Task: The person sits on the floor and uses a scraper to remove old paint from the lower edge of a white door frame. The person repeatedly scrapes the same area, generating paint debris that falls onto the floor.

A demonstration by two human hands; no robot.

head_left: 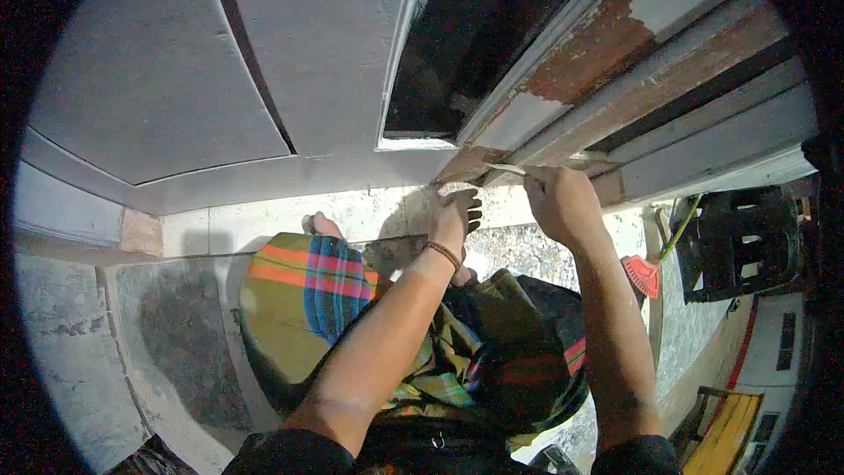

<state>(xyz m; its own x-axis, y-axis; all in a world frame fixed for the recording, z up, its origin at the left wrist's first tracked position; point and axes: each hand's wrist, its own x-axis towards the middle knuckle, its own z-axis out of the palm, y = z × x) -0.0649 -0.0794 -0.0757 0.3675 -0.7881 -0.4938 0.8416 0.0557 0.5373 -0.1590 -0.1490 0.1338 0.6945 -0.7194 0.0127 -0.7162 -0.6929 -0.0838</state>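
Observation:
My right hand (560, 201) is closed around the handle of a thin pale-bladed tool (506, 169), perhaps a scraper. Its tip points left, at the foot of the wooden door frame (587, 56). Grey paint is worn off parts of this frame, leaving brown wood bare. Just left of the frame's lower end, my left hand (453, 216) has its fingers bent and spread a little. Nothing shows in that hand, though its palm is turned from view. Beyond both hands stands a grey panelled door (330, 66) with a dark gap beside it.
A plaid cloth (283, 303) covers my bent legs. To the right, a red plastic broom head (641, 276) on a green handle lies near a black plastic crate (738, 244). A yellow-topped bench (725, 429) stands at lower right. Grey floor tiles (59, 323) extend left.

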